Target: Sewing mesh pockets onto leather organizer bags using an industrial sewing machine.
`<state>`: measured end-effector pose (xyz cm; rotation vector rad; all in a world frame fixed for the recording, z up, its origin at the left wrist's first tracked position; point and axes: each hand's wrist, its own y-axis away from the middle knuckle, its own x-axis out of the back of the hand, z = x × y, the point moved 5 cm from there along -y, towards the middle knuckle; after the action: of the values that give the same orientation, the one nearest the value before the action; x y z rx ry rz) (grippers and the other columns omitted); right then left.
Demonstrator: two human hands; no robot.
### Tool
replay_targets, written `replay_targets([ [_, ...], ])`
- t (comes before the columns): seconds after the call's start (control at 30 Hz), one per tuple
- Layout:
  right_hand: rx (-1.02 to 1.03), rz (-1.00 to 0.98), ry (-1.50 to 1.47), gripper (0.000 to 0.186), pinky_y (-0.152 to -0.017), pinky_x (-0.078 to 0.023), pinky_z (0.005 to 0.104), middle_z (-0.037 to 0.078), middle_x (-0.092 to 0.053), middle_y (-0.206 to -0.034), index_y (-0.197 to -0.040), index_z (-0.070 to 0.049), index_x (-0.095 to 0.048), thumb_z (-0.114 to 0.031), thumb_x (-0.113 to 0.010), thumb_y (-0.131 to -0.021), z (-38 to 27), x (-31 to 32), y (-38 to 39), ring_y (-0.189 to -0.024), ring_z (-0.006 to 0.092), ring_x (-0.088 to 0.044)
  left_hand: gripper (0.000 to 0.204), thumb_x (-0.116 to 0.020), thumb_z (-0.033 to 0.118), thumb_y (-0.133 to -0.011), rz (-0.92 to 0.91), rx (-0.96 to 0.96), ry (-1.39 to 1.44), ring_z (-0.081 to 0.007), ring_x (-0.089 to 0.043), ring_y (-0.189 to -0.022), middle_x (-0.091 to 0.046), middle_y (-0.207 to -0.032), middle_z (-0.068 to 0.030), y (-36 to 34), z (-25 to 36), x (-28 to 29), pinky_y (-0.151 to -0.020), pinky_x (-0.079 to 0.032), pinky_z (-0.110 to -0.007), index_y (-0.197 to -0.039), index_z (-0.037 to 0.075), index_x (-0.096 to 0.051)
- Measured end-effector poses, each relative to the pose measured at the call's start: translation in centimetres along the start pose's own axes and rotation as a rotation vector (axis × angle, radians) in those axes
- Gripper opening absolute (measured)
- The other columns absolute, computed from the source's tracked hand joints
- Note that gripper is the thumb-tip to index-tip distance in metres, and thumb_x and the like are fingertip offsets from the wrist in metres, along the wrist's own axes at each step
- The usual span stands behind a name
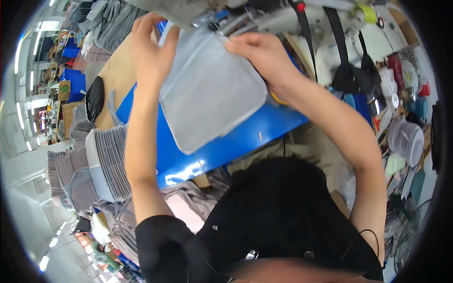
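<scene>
A light grey mesh-like fabric panel (214,89) with rounded corners and a bound edge lies at a slant over a blue tabletop (226,137). Its top end runs up to the metal presser foot (214,27) of a sewing machine (179,8). My right hand (266,59) pinches the panel's upper right edge between thumb and fingers, close to the foot. At the upper left edge is my left hand (153,52), its thumb spread from the fingers and close to the fabric. Whether its fingertips touch the cloth is hard to see.
Tall stacks of grey panels (111,162) stand left of the table. A black oval piece (95,99) lies on the wooden surface (120,66). Black straps (337,42) hang at the upper right, with white spools (406,141) farther right. Grey cloth is heaped at upper left.
</scene>
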<state>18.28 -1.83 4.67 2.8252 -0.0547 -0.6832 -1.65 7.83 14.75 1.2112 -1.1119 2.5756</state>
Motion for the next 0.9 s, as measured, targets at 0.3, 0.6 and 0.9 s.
replay_targets([
  [0.3,0.255,0.009,0.101,0.035,-0.07,-0.053,0.028,0.004,-0.074,-0.093,-0.107,-0.002,-0.078,-0.034,-0.076,-0.094,-0.3,-0.6,2.4,-0.083,0.0107,-0.068,0.034,-0.086,0.004,-0.074,0.054,-0.218,-0.049,-0.0292,-0.071,-0.105,-0.073,-0.116,-0.0163,11.7,11.7,-0.8,-0.089,-0.057,-0.037,-0.103,0.002,-0.068],
  [0.6,0.626,0.125,0.839,0.026,-0.067,-0.054,0.0385,0.008,-0.068,-0.082,-0.091,-0.005,-0.07,-0.026,-0.079,-0.079,-1.3,-1.3,5.3,-0.077,0.0274,-0.069,0.015,-0.08,-0.003,-0.081,0.19,-0.146,0.059,-0.0254,-0.075,-0.095,-0.078,-0.105,-0.015,11.5,11.7,0.9,-0.086,-0.058,-0.033,-0.092,0.0,-0.072],
  [0.9,0.146,-0.022,-0.004,0.017,-0.057,-0.049,0.0198,0.001,-0.072,-0.083,-0.103,0.003,-0.076,-0.011,-0.073,-0.095,3.6,0.4,5.8,-0.069,0.004,-0.062,0.024,-0.078,-0.005,-0.069,-0.01,-0.334,-0.047,-0.0254,-0.073,-0.09,-0.076,-0.102,-0.0088,11.5,13.4,-2.0,-0.075,-0.058,-0.035,-0.092,0.002,-0.073],
])
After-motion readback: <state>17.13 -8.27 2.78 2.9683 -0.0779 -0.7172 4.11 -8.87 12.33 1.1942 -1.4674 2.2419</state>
